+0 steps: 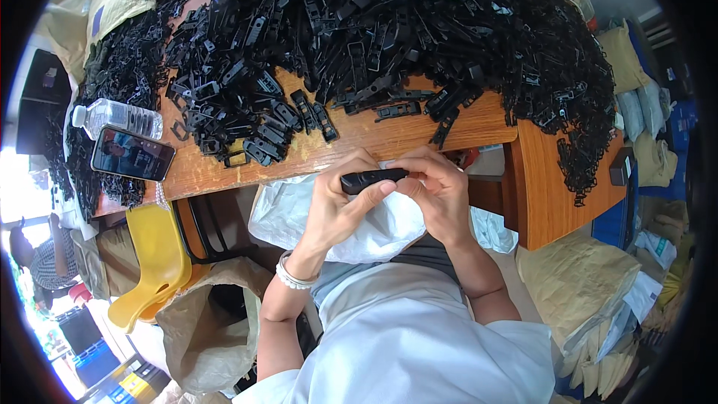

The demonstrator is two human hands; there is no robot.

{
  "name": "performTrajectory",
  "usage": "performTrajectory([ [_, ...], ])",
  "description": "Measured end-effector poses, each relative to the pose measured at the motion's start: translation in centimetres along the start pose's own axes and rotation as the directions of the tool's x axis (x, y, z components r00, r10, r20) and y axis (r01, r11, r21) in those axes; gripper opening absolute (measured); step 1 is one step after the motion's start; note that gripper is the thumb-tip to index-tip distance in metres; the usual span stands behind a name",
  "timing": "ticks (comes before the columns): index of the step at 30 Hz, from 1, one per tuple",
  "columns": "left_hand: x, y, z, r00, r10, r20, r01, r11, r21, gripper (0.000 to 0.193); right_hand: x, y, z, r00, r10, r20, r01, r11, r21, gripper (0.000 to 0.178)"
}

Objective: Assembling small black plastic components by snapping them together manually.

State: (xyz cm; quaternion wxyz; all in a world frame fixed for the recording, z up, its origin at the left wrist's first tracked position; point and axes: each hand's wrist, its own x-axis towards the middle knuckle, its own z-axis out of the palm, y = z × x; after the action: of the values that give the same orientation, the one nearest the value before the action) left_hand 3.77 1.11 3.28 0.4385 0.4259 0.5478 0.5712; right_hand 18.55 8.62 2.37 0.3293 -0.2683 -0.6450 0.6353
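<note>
Black, elongated part [363, 179] grasped by both the left hand [336, 198] and the right hand [443, 196], above white sheeting [292, 213], just beside the near edge of a wooden tabletop [486, 116] heaped with small black pieces [359, 52].

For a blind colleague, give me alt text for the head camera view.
A person's left hand and right hand hold a black part before a wooden table heaped with black pieces. A clear bottle and a phone are at the left.

Hands [335, 200] partly cover black part [360, 180]; pile [374, 26] cropped above.
</note>
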Motion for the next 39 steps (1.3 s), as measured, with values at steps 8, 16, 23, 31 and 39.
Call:
performTrajectory([
  [8,7.4,1.9,-9.0,0.933,0.359,0.011,-0.146,0.353,0.924,0.011,-0.4,0.8,-1.2,0.977,0.087,-0.192,-0.062,0.989,0.133,0.019],
  [16,11.3,1.1,-13.1,0.933,0.026,0.36,-0.338,-0.286,0.897,0.011,-0.7,1.7,-1.0,0.985,0.117,-0.123,-0.102,0.987,0.127,0.017],
  [23,11.5,1.4,-14.1,0.933,-0.011,0.36,-0.355,-0.197,0.914,0.017,-0.8,1.4,-1.3,0.975,0.156,-0.161,-0.139,0.984,0.113,0.02],
  [31,8.8,1.9,-12.8,0.858,0.468,-0.209,-0.213,0.696,0.686,0.016,-0.7,2.0,-1.1,0.972,0.177,-0.153,-0.158,0.979,0.131,0.022],
  [39,5.6,2.7,-8.0,0.976,-0.183,-0.117,0.079,0.8,-0.595,0.025,-0.3,1.4,-0.8,0.966,0.133,-0.221,-0.094,0.979,0.181,0.024],
])
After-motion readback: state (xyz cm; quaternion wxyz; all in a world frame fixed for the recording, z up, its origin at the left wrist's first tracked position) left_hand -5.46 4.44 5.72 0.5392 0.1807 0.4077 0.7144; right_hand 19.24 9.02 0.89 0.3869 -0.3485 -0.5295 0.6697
